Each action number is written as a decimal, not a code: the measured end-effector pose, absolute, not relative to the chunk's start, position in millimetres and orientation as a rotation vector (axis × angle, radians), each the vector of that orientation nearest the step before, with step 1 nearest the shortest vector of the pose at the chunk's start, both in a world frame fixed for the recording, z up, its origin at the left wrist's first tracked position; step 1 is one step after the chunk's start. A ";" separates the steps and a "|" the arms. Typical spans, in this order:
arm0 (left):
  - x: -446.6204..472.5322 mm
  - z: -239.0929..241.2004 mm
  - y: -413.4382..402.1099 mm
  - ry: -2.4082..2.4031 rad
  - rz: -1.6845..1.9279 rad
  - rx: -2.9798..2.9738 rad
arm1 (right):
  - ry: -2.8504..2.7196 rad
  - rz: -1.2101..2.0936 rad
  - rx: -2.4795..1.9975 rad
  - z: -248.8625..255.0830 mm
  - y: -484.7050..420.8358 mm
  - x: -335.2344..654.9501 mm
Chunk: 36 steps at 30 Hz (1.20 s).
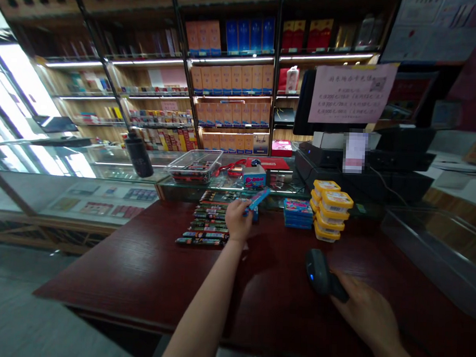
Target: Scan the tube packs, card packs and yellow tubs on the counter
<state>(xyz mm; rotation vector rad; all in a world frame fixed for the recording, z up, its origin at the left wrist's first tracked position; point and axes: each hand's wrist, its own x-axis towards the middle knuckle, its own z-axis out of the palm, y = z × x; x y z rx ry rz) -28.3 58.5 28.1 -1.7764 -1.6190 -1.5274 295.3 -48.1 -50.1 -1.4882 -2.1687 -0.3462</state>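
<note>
My left hand (238,219) is closed on a small flat blue packet (259,198), raised above the table and tilted up to the right. Beneath and beside that hand, dark stick-shaped packages (205,225) lie in rows, partly hidden by it. Wrapped round the handle of a black barcode scanner (317,271) with a blue light is my right hand (368,308), near the front right of the table. Between the hands, farther back, sits a stack of blue packets (298,214). Right next to it stand piled clear tubs with yellow lids (332,213).
A glass counter behind the table holds a clear plastic bin (195,165), a small blue-and-pink box (254,177) and a black bottle (138,153). A monitor with a pink paper sign (352,93) stands at right, near a clear tray (434,253). Stocked shelves line the back.
</note>
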 end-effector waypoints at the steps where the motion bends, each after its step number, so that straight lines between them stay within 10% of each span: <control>1: -35.0 35.3 63.1 -1.650 -1.352 -1.797 | -2.165 -0.333 -1.485 -50.2 -47.9 295.2; 9: -53.4 38.6 90.7 -1.733 -0.445 -2.102 | -2.128 -0.267 -1.504 -56.5 -44.3 295.4; 36: 0.5 5.8 92.6 -1.695 -0.840 -2.216 | -2.103 -0.211 -1.503 -52.0 -43.3 295.0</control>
